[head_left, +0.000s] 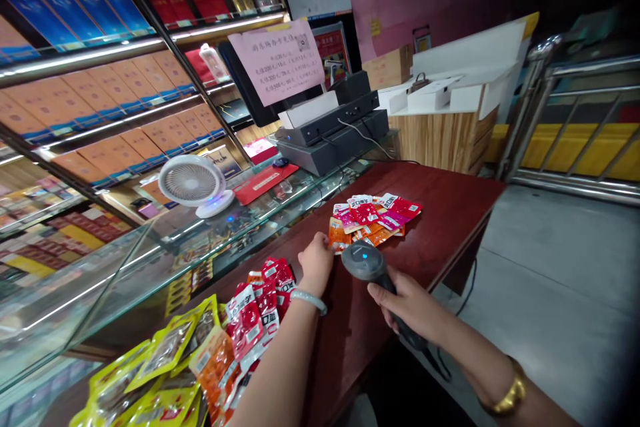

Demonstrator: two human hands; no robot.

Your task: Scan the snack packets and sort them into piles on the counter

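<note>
My right hand (413,303) is wrapped round the handle of a dark grey barcode scanner (364,261), whose head has a small blue light and points toward the far pile. At the near left edge of that pile, the fingers of my left hand (317,261) are closed on an orange snack packet (339,233); their tips are partly hidden. The pile holds several red, pink and orange snack packets (363,211). Beside my left forearm lies a second heap of red packets (245,320), with an orange packet (215,360) and yellow packets (167,347) to its left.
The packets lie on a dark red wooden table (450,193). A glass display counter (145,260) runs along its left, bearing a white fan (193,181), a red mat (265,184) and a monitor with a pink sign (277,63). A metal railing (575,120) stands at the right.
</note>
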